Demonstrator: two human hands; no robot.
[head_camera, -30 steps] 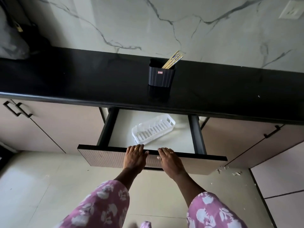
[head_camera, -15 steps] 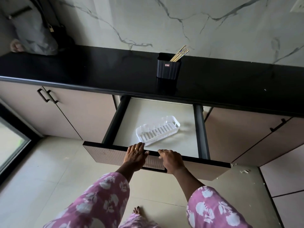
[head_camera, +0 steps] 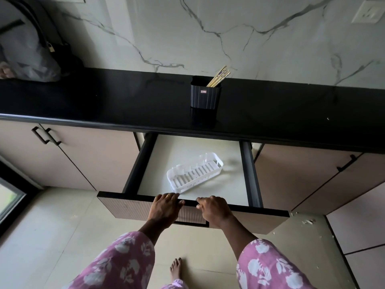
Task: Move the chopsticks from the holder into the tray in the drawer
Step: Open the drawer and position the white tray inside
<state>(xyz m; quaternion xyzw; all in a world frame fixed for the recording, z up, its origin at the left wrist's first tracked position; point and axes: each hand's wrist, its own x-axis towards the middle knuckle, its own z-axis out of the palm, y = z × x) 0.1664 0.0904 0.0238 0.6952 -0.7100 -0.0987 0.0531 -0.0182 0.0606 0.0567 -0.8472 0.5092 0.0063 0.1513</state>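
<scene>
Hands first: the left hand (head_camera: 165,209) curls its fingers over the top edge of the open beige drawer front (head_camera: 125,205), and the right hand (head_camera: 214,211) grips the same edge just beside it, fingers bent. Pale wooden chopsticks (head_camera: 219,77) stand in the black ribbed plastic holder (head_camera: 205,97) on the glossy black countertop (head_camera: 104,101), leaning up and right. A white slotted plastic tray (head_camera: 216,163) lies inside the drawer, its long axis diagonal.

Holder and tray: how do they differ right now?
The holder is black, the tray white. The holder stands upright on the countertop; the tray lies flat in the open drawer. The holder has chopsticks in it; the tray holds nothing. Both are open-topped containers.
</scene>
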